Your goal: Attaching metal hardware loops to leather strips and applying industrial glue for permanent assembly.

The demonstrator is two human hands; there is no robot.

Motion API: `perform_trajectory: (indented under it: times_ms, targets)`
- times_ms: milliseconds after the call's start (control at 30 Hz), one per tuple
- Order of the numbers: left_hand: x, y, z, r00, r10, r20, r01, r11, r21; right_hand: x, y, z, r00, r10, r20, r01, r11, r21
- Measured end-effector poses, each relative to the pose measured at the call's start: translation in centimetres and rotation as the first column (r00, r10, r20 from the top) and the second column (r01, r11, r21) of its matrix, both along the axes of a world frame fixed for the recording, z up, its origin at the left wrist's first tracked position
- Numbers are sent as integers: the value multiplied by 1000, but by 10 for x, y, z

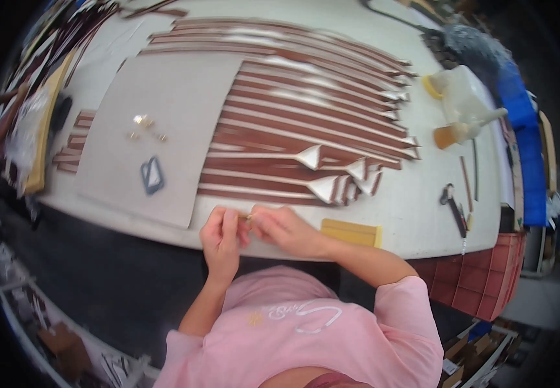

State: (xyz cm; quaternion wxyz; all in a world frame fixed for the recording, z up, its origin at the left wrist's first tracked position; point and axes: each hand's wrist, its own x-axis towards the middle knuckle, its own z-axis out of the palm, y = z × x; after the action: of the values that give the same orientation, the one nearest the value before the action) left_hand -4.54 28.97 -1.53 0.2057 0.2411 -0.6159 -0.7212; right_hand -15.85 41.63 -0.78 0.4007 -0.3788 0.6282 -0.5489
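Close together at the table's near edge, my left hand (222, 234) and my right hand (281, 227) both pinch one small gold-coloured metal piece (248, 218). Its exact kind is too small to make out. Just beyond them, brown straps (273, 176) with pale edges and several flared, white-backed ends lie in rows. A grey board (183, 129) covers part of these straps on the left. On that board rest several small gold-coloured metal pieces (144, 121) and a small dark blue rectangular object (152, 175) with a pale middle.
Right of my right hand lies a yellow flat piece (351, 233). Farther right are a squeeze bottle (456, 134) with amber liquid, a translucent container (464, 94) and a black-handled tool (453, 208). A red crate (480, 275) stands beside the table's right end.
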Motion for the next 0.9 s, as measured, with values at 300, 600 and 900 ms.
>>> perform_trajectory:
  times_ms: [300, 600, 900]
  targets:
    - [5, -6, -4, 993, -69, -92, 85, 980, 179, 1, 2, 13, 989, 11, 151, -28, 994, 106]
    - [14, -9, 3, 975, 206, -79, -203, 978, 43, 4, 0, 3, 985, 0, 170, -4, 1000, 29]
    - [42, -13, 4, 992, 123, -17, -123, 992, -21, 1, 2, 4, 973, -3, 230, -8, 999, 50]
